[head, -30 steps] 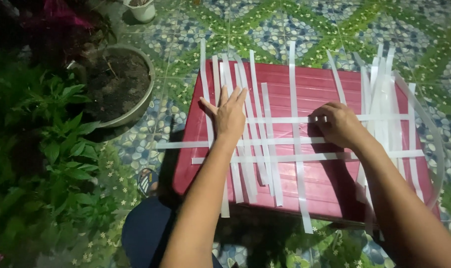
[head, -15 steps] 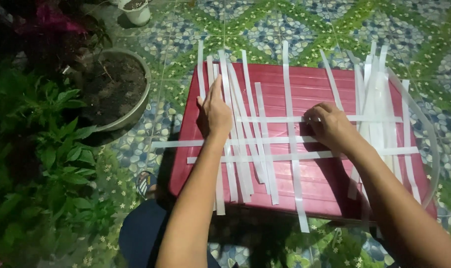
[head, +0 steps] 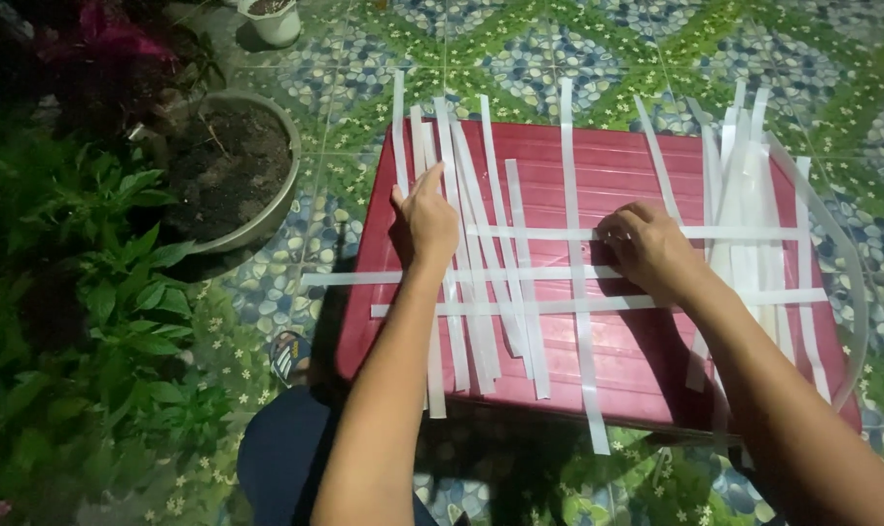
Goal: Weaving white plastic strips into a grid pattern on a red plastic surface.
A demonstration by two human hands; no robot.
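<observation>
White plastic strips (head: 575,292) under both hands: left hand (head: 427,219) flat, fingers loose, pressing the vertical bunch near the table's left edge; right hand (head: 646,244) curled, pinching a horizontal strip mid-table. Strips lie crisscrossed on red slatted table (head: 617,351). Soil-filled pot (head: 230,170) & leafy plants (head: 82,312) at left, patterned tiles (head: 520,49) beyond.

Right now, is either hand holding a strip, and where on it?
The left hand presses flat on the upright strips, gripping nothing. The right hand curls over a crosswise strip; a pinch cannot be told.
</observation>
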